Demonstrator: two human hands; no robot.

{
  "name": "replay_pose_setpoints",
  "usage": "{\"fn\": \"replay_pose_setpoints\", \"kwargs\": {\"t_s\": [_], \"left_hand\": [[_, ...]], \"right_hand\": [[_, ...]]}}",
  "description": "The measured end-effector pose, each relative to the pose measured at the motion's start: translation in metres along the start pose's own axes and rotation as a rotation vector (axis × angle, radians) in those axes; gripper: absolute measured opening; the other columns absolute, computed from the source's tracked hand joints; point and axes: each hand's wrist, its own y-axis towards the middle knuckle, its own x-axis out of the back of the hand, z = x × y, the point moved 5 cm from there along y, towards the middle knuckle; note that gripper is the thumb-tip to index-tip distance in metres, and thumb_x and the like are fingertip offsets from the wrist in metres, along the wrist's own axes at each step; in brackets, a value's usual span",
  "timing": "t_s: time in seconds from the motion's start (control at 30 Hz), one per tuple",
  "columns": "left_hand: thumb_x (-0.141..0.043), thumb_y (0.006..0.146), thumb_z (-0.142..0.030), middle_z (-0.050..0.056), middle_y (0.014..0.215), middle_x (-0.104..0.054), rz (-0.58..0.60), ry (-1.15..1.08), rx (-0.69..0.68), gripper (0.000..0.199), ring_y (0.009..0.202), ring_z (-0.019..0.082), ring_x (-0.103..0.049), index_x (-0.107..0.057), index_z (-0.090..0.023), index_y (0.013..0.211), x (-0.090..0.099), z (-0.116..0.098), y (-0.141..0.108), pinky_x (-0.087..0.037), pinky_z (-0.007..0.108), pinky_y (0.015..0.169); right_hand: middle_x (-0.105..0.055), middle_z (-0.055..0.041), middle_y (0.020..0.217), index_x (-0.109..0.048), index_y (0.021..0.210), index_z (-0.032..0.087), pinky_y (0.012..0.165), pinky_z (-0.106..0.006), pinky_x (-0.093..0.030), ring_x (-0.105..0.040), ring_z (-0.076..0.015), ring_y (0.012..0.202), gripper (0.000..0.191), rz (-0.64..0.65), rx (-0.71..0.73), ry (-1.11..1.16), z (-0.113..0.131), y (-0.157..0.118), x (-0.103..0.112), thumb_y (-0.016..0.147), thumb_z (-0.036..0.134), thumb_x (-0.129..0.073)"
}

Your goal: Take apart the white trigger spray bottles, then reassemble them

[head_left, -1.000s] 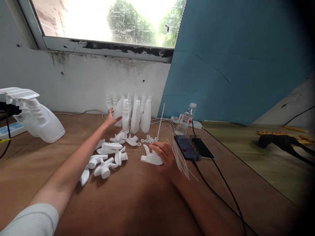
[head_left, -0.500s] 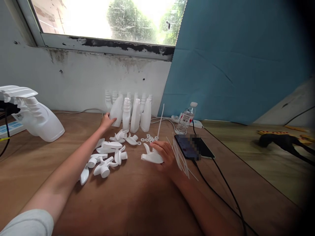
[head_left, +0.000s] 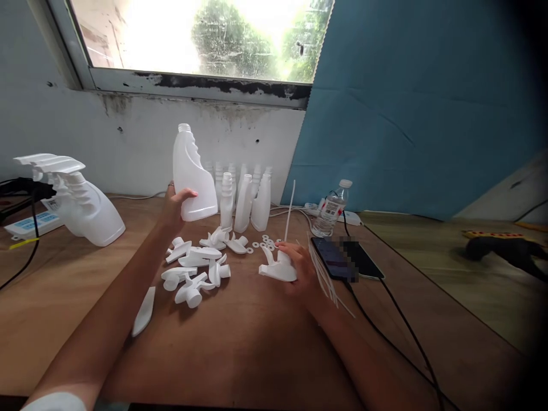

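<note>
Brown tabletop [head_left: 257, 342], left fingers [head_left: 186, 194] in low grip around white bottle [head_left: 193, 174], right fingers [head_left: 289, 249] around spray head [head_left: 277, 270].

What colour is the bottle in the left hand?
The bottle is white, with no pattern on the side showing; the head view shows it.

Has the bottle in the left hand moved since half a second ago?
Yes: up and left in the view, judged against the window frame. The white bottle in the left hand now has its top closer to the frame's lower edge.
</note>
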Motion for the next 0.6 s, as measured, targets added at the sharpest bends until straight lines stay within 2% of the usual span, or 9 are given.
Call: {"fn": "replay_pose_setpoints", "kwargs": {"t_s": [0.1,0.2,0.27,0.33,0.37,0.4,0.5,0.53,0.6], "left_hand": [[-0.061,0.056,-0.018,0.000,0.091,-0.060,-0.010,-0.125,0.013,0.045,0.091,0.022,-0.060,-0.051,-0.021,0.100,-0.019,-0.010,-0.009,-0.052,0.033,0.077],[-0.062,0.058,-0.020,0.000,0.090,-0.061,0.064,-0.115,0.128,0.046,0.090,0.024,-0.062,-0.050,-0.021,0.102,-0.036,0.002,-0.040,-0.054,0.037,0.077],[-0.065,0.060,-0.024,0.002,0.093,-0.063,0.154,-0.009,0.200,0.052,0.092,0.026,-0.062,-0.049,-0.021,0.110,-0.044,0.019,-0.073,-0.054,0.040,0.077],[-0.067,0.065,-0.027,0.005,0.100,-0.064,0.268,0.130,0.241,0.061,0.096,0.028,-0.062,-0.045,-0.022,0.122,-0.048,0.040,-0.107,-0.053,0.043,0.082],[-0.065,0.071,-0.027,0.007,0.112,-0.062,0.355,0.208,0.228,0.063,0.104,0.028,-0.059,-0.040,-0.024,0.129,-0.050,0.048,-0.124,-0.050,0.045,0.089],[-0.063,0.073,-0.025,0.008,0.124,-0.057,0.409,0.283,0.153,0.067,0.112,0.029,-0.056,-0.037,-0.026,0.134,-0.051,0.053,-0.137,-0.047,0.047,0.095],[-0.059,0.074,-0.013,0.008,0.146,-0.038,0.526,0.430,-0.046,0.077,0.133,0.030,-0.038,-0.027,-0.029,0.142,-0.052,0.060,-0.165,-0.030,0.048,0.111],[-0.057,0.073,-0.010,0.008,0.147,-0.035,0.545,0.437,-0.078,0.078,0.135,0.030,-0.035,-0.025,-0.029,0.142,-0.052,0.061,-0.170,-0.028,0.048,0.113],[-0.055,0.072,-0.006,0.009,0.146,-0.034,0.558,0.411,-0.110,0.080,0.135,0.028,-0.035,-0.023,-0.030,0.140,-0.052,0.063,-0.173,-0.029,0.047,0.113]], "right_hand": [[-0.061,-0.0134,0.116,-0.044,0.127,0.022,0.087,-0.048,-0.048,-0.059,-0.0281,0.108,0.057,-0.018,-0.007,-0.013,0.000,0.001,0.005,0.075,0.013,-0.064],[-0.062,-0.0135,0.120,-0.047,0.123,0.022,0.087,-0.047,-0.050,-0.061,-0.0279,0.108,0.054,-0.113,-0.081,0.021,-0.004,0.007,0.017,0.074,0.017,-0.069],[-0.064,-0.0135,0.118,-0.051,0.118,0.020,0.086,-0.045,-0.051,-0.063,-0.0273,0.106,0.048,-0.257,-0.172,0.042,-0.008,0.019,0.031,0.074,0.018,-0.070],[-0.069,-0.0124,0.106,-0.056,0.110,0.017,0.080,-0.043,-0.053,-0.067,-0.0259,0.095,0.038,-0.459,-0.280,0.073,-0.010,0.039,0.050,0.074,0.019,-0.070],[-0.071,-0.0109,0.096,-0.059,0.103,0.016,0.074,-0.041,-0.054,-0.068,-0.0243,0.086,0.031,-0.565,-0.331,0.108,-0.009,0.052,0.061,0.074,0.019,-0.070],[-0.071,-0.0089,0.086,-0.060,0.094,0.015,0.065,-0.037,-0.054,-0.068,-0.0217,0.073,0.020,-0.668,-0.369,0.185,-0.008,0.065,0.072,0.076,0.021,-0.068],[-0.063,-0.0007,0.057,-0.060,0.077,0.014,0.037,-0.028,-0.042,-0.053,-0.0135,0.037,0.010,-0.909,-0.351,0.369,0.007,0.106,0.107,0.079,0.023,-0.063],[-0.062,-0.0004,0.053,-0.060,0.073,0.015,0.035,-0.028,-0.038,-0.049,-0.0121,0.033,0.012,-0.955,-0.324,0.388,0.012,0.116,0.119,0.080,0.025,-0.060],[-0.062,-0.0003,0.058,-0.059,0.075,0.017,0.036,-0.028,-0.036,-0.053,-0.0118,0.038,0.020,-0.997,-0.296,0.391,0.018,0.126,0.141,0.084,0.034,-0.058]]}}
